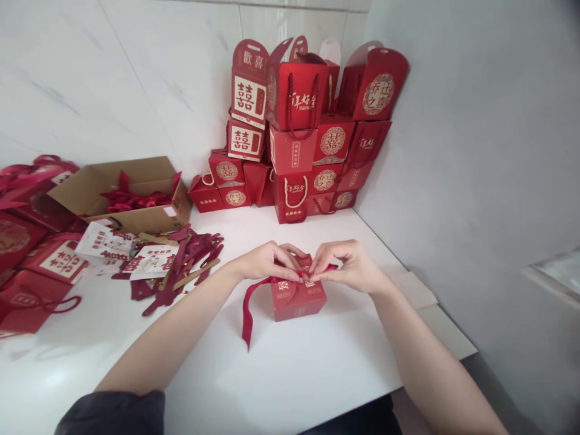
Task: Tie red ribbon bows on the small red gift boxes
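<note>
A small red gift box [296, 309] with pale printed characters sits on the white table in front of me. Across its top runs a dark red ribbon [247, 314], one tail hanging down to the table on the left. My left hand [272, 261] pinches the ribbon over the middle of the lid. Close beside it, my right hand [347, 266] also pinches the ribbon, with a short piece showing between its fingers. The fingertips nearly meet, and they hide how the ribbon is crossed or looped there.
Stacked red gift boxes [296, 151] stand against the wall at the back. An open cardboard box [136, 220] holds red ribbons. Before it lie dark red straps [181, 266] and printed cards [151, 261]. More red boxes [27, 302] are at left; a grey wall [453, 151] rises on the right.
</note>
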